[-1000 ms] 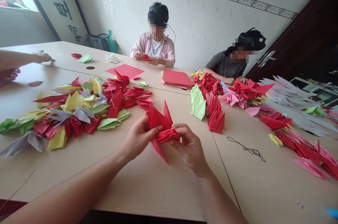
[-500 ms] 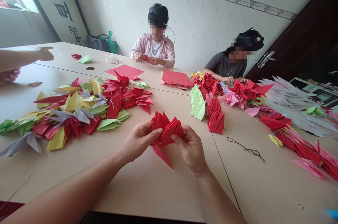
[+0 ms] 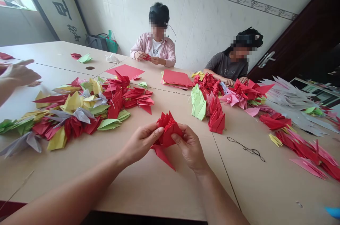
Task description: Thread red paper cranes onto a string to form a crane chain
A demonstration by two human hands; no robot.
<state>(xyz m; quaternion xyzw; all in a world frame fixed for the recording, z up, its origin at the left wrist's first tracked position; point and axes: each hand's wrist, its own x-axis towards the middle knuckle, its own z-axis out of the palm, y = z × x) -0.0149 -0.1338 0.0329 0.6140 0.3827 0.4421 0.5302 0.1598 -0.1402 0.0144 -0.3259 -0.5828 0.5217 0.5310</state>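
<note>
A bunch of red folded paper cranes [image 3: 167, 131] is held above the beige table [image 3: 148, 186] between both my hands. My left hand [image 3: 140, 142] pinches its left side with thumb and fingers closed. My right hand [image 3: 189, 146] grips the right side, thumb pressed on the red paper. One pointed red wing hangs down below my hands. A heap of red, yellow, green and grey paper cranes [image 3: 77, 110] lies to the left of my hands.
Stacks of green [image 3: 198, 104] and red cranes [image 3: 216, 115] stand ahead right, beside a black thread [image 3: 247, 149]. Red paper sheets [image 3: 177, 78] lie further back. Two people sit across folding paper; another person's hand [image 3: 18, 73] shows at far left. More cranes [image 3: 305, 147] lie at right.
The red crane bunch was turned in my hands; its tall upright wings folded down into a compact cluster. The person's hand at far left drew back toward the edge.
</note>
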